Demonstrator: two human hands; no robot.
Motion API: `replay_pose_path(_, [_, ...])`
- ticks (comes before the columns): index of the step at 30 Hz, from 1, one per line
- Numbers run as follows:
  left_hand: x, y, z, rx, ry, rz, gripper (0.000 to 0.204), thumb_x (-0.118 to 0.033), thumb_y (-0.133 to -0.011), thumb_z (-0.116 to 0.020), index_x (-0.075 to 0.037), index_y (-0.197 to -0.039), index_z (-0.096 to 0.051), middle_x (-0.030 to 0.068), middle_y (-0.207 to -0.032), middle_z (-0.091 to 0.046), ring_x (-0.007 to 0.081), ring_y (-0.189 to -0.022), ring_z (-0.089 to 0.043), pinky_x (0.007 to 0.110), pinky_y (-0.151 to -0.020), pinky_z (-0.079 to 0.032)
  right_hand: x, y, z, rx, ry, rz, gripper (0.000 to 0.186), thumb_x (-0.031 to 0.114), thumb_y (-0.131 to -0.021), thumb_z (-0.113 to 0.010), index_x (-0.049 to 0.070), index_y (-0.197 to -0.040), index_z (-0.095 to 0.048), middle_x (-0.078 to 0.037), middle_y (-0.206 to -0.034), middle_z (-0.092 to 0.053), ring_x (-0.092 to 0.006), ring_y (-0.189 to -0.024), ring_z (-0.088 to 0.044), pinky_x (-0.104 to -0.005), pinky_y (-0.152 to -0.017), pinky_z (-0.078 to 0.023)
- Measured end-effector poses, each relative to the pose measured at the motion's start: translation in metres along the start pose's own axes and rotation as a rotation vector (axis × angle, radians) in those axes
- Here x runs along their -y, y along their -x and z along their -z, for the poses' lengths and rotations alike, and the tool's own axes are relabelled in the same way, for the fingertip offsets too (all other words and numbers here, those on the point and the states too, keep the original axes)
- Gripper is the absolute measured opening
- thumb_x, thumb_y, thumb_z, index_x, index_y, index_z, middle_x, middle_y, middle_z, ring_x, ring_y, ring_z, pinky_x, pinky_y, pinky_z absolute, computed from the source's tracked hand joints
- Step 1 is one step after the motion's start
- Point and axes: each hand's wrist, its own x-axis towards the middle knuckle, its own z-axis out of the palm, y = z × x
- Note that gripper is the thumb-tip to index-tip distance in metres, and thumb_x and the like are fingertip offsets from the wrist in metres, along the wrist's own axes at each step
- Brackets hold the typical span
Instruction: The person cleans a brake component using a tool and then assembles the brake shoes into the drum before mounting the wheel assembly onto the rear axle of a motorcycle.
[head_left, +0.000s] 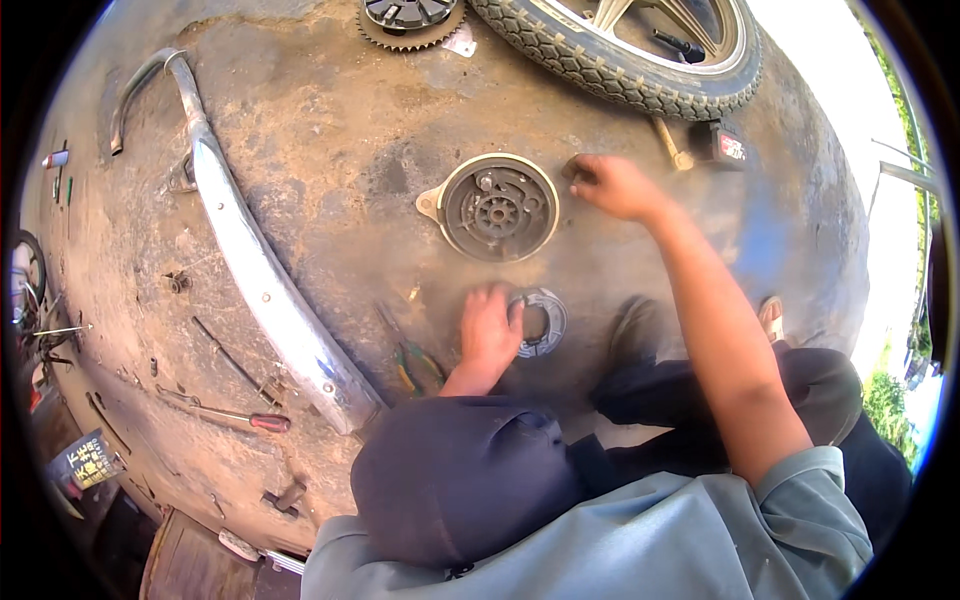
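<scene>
My left hand (pixel 488 338) is low over the ground, thumb and slightly blurred fingers apart. Its thumb is at the left edge of a pair of curved grey brake shoes (pixel 550 342), set together as a ring; whether it presses on them I cannot tell. Beyond them lies a round brake backing plate (pixel 463 232) with a pale rim, a lug on its left and a toothed hub in the middle. To the right of that plate, my right hand (pixel 615 187) is raised with its fingers curled together. Something small and dark may be at its fingertips, too unclear to name.
A spoked wheel with a knobbly tyre (pixel 610 82) lies at the far side, beside a sprocket (pixel 410 42), a hammer (pixel 672 145) and a black box (pixel 722 146). On the left stretch a chrome mudguard (pixel 255 265), pliers (pixel 415 368) and a red-handled screwdriver (pixel 268 422).
</scene>
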Motion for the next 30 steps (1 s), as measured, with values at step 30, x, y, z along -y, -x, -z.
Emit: replay_pose_path(30, [0.012, -0.106, 0.089, -0.057, 1.394, 0.306, 0.033, -0.011, -0.100, -0.063, 0.004, -0.128, -0.058, 0.0163, -0.112, -0.072, 0.0297, -0.099, -0.072, 0.040, -0.080, -0.058, 0.063, 0.048, -0.041, -0.178, 0.069, 0.118, 0.038, 0.036, -0.102, -0.061, -0.001, -0.092, -0.053, -0.027, -0.083, -0.064, -0.0491, -0.087, -0.062, -0.0551, -0.078, -0.049])
